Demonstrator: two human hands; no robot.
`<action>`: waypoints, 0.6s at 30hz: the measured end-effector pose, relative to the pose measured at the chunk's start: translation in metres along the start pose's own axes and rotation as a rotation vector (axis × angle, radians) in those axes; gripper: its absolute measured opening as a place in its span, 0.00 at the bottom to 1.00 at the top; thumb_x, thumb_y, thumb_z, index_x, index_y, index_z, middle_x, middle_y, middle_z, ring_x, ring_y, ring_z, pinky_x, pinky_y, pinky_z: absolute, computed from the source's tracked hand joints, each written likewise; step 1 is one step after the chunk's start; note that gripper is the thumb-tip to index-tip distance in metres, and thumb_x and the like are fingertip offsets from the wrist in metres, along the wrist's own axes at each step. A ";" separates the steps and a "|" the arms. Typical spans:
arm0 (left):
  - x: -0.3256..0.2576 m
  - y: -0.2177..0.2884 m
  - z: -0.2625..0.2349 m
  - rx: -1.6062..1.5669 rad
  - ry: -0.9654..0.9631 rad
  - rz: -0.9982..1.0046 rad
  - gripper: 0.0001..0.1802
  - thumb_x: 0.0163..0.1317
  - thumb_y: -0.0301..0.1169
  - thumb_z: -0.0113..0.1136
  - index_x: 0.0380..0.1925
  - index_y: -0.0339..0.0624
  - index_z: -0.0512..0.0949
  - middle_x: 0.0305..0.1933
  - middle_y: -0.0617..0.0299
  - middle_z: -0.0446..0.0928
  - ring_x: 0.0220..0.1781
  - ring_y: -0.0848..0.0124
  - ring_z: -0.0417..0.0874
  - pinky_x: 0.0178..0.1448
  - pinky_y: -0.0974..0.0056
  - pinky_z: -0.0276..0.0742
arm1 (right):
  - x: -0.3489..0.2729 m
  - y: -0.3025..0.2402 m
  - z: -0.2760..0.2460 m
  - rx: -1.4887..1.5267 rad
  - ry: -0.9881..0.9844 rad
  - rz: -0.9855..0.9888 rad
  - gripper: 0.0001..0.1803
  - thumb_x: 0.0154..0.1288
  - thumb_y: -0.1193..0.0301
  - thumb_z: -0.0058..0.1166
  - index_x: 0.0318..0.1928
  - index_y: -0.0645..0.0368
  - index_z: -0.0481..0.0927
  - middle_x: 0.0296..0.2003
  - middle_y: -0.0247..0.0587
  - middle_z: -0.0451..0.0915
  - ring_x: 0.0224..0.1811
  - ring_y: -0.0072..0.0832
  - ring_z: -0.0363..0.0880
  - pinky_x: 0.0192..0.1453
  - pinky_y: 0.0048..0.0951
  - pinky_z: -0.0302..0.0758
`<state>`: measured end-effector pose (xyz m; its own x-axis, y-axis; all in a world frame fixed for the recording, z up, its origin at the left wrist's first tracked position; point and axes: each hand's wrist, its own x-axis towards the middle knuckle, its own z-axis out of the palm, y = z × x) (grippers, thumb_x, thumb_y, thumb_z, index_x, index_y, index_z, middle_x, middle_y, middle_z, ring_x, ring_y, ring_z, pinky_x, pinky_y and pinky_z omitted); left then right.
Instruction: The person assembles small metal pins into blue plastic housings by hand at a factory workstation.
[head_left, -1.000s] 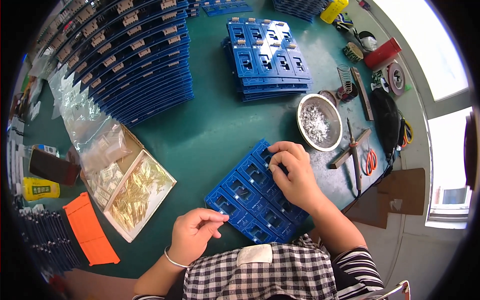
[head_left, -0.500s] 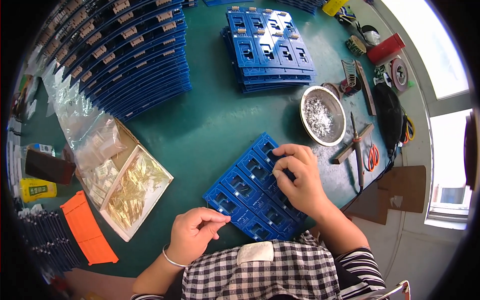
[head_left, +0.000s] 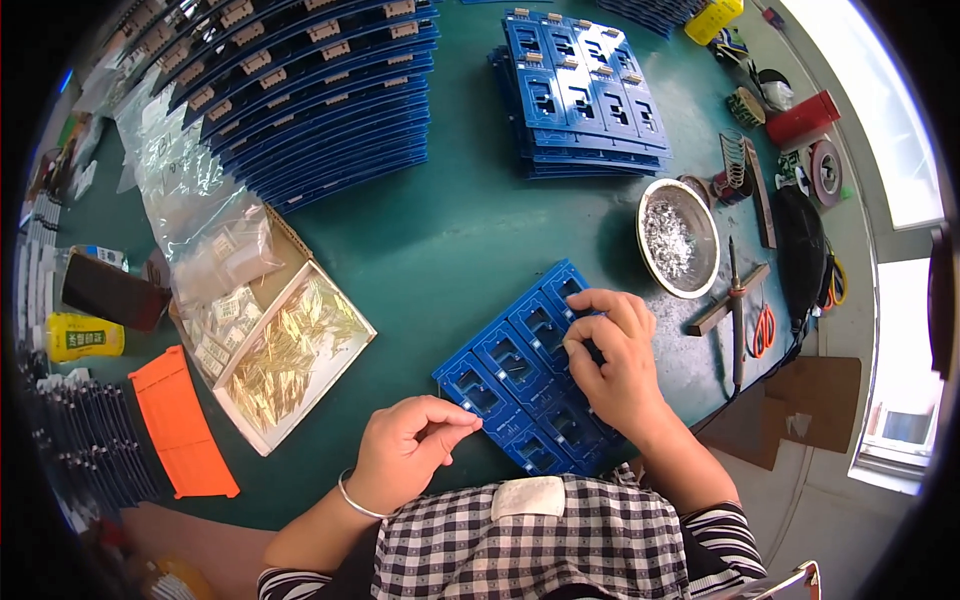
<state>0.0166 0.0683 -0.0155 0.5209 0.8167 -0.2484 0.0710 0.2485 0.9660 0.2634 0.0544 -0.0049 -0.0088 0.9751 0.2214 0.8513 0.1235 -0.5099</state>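
Note:
A blue circuit board panel (head_left: 530, 375) with rows of rectangular cutouts lies slanted on the green table in front of me. My left hand (head_left: 410, 445) is at the panel's lower left edge, thumb and forefinger pinched together; whatever lies between the tips is too small to make out. Over the panel's right part is my right hand (head_left: 618, 365), its fingers curled, with thumb and forefinger tips brought together. Anything in that pinch is hidden. To the left, a shallow white box (head_left: 320, 400) holds many thin gold-coloured pins (head_left: 295, 360).
Tall board stacks (head_left: 330, 150) stand far left, another board stack (head_left: 590, 110) at the back. A bowl of metal clippings (head_left: 680, 240), a soldering iron (head_left: 738, 320) and orange-handled scissors (head_left: 764, 332) lie right. An orange tray (head_left: 183, 425) and a yellow container (head_left: 85, 337) sit left.
The whole view has shifted, so the table's things appear further right. Both hands keep nearly the same pinched poses and places at the panel.

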 end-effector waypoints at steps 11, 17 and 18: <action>0.038 0.030 0.011 1.310 -0.021 0.640 0.22 0.49 0.26 0.59 0.47 0.58 0.81 0.29 0.67 0.70 0.27 0.74 0.77 0.26 0.71 0.74 | -0.002 -0.006 0.001 0.143 -0.009 -0.031 0.09 0.47 0.78 0.59 0.31 0.55 0.76 0.48 0.35 0.75 0.50 0.35 0.70 0.54 0.36 0.60; 0.040 0.029 0.014 1.399 -0.044 0.666 0.22 0.50 0.27 0.60 0.47 0.58 0.81 0.29 0.67 0.70 0.27 0.75 0.76 0.25 0.71 0.73 | -0.005 -0.004 0.001 0.196 0.003 0.021 0.08 0.49 0.77 0.59 0.31 0.55 0.76 0.48 0.35 0.75 0.51 0.35 0.70 0.54 0.36 0.60; 0.041 0.028 0.014 1.400 -0.039 0.671 0.22 0.50 0.27 0.60 0.47 0.58 0.81 0.29 0.68 0.70 0.26 0.75 0.76 0.25 0.71 0.73 | -0.006 -0.006 0.001 0.193 0.002 0.028 0.08 0.49 0.77 0.59 0.31 0.55 0.76 0.48 0.35 0.75 0.51 0.35 0.70 0.55 0.36 0.60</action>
<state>0.0519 0.1012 0.0028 0.8010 0.5559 0.2222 0.5223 -0.8303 0.1945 0.2578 0.0482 -0.0043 0.0150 0.9784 0.2064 0.7347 0.1292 -0.6660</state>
